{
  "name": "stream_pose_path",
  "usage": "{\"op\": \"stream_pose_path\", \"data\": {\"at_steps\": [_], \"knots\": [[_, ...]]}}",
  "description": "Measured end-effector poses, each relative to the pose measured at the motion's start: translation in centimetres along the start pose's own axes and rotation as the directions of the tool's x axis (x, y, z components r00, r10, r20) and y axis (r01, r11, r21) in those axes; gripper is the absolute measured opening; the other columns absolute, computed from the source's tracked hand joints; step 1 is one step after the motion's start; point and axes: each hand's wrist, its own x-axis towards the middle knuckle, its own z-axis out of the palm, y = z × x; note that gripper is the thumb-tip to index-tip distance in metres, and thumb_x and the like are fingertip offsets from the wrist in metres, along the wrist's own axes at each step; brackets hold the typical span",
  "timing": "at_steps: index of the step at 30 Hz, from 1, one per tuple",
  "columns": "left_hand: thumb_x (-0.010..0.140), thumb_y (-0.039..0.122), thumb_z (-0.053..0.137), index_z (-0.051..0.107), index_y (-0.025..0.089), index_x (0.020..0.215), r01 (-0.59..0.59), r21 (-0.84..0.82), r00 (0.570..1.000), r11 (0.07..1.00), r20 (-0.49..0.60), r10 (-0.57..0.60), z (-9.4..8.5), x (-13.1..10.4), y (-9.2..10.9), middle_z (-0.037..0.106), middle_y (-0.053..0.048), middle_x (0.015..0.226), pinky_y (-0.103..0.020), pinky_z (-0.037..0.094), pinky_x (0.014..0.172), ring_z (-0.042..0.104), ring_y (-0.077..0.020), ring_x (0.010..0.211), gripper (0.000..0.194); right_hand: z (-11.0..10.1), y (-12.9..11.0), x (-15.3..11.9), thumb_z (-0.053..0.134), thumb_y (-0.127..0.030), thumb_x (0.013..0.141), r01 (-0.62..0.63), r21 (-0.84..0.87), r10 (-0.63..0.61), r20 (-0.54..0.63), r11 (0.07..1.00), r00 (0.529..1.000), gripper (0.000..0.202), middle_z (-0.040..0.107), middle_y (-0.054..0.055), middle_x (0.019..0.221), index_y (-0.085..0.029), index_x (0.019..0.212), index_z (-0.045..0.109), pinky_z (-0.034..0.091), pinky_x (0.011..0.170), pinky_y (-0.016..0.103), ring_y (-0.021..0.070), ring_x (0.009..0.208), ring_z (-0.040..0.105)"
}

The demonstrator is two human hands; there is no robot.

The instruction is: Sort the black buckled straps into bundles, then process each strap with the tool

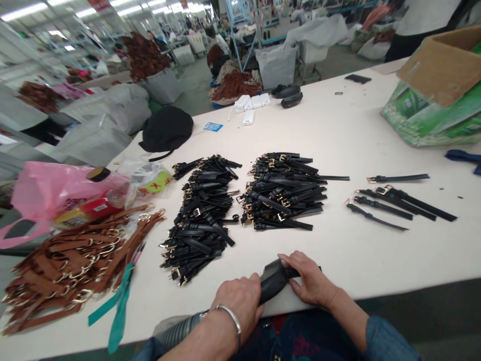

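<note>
My left hand (240, 296), with a metal bangle at the wrist, is closed around a black handheld tool (273, 281). A grey ribbed hose (182, 331) runs under my left forearm, apparently to this tool; its exact kind cannot be made out. Pinched in my right hand (310, 278) is a short black strap (292, 272), one end against the tool's front and the other partly covered by my fingers. Beyond my hands lie a left pile of black buckle straps (205, 205) and a right pile of black buckle straps (283, 190). Several loose straps (398, 203) lie farther right.
Brown straps with gold rings (71, 260) and a teal ribbon (122, 311) lie at left, near a pink bag (41, 195). A black cap (168, 129), white devices (251, 103) and a phone (358, 78) sit farther back. A green box (421, 113) stands at right.
</note>
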Motion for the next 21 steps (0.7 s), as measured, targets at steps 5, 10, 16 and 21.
{"op": "stream_pose_path", "data": {"at_steps": [5,10,16,21], "knots": [[0.077,0.031,0.049,0.057,0.016,0.098,-0.008,-0.019,1.000,1.000,0.012,0.008,-0.4,0.1,-0.3,0.069,-0.011,0.087,-0.044,0.051,0.071,0.066,-0.0310,0.081,0.027,-0.3,-0.4,0.1,0.051,-0.010,0.068,-0.020,0.017,0.020,0.002,1.000,1.000,0.075,0.054,0.007,0.100,-0.021,0.138,0.028,0.038,0.090,0.044,0.0236,0.094,0.046],[0.078,0.029,0.048,0.056,0.016,0.101,0.032,-0.022,0.997,0.999,0.077,-0.030,-0.7,-0.4,-0.6,0.067,-0.013,0.088,-0.043,0.049,0.074,0.065,-0.0309,0.085,0.027,-0.3,-0.3,0.1,0.051,-0.011,0.068,-0.019,0.011,0.018,0.029,1.000,0.999,0.073,0.054,0.008,0.101,-0.021,0.137,0.029,0.037,0.091,0.046,0.0243,0.095,0.045],[0.077,0.033,0.051,0.054,0.017,0.103,0.016,-0.054,0.999,0.998,0.041,-0.014,0.1,0.4,-0.2,0.067,-0.012,0.090,-0.041,0.048,0.075,0.064,-0.0297,0.086,0.030,0.0,-0.1,-0.1,0.050,-0.009,0.065,-0.040,0.014,0.040,0.001,0.999,0.999,0.078,0.053,0.008,0.102,-0.021,0.139,0.026,0.037,0.092,0.045,0.0238,0.096,0.045],[0.079,0.032,0.046,0.056,0.018,0.100,0.027,-0.024,0.999,0.999,0.040,-0.026,0.7,-0.5,-1.4,0.067,-0.011,0.087,-0.042,0.049,0.072,0.065,-0.0303,0.083,0.028,0.1,-0.2,-0.1,0.050,-0.011,0.067,-0.033,0.005,0.033,0.027,0.999,0.999,0.077,0.054,0.007,0.102,-0.021,0.139,0.026,0.035,0.093,0.047,0.0243,0.096,0.046]]}}
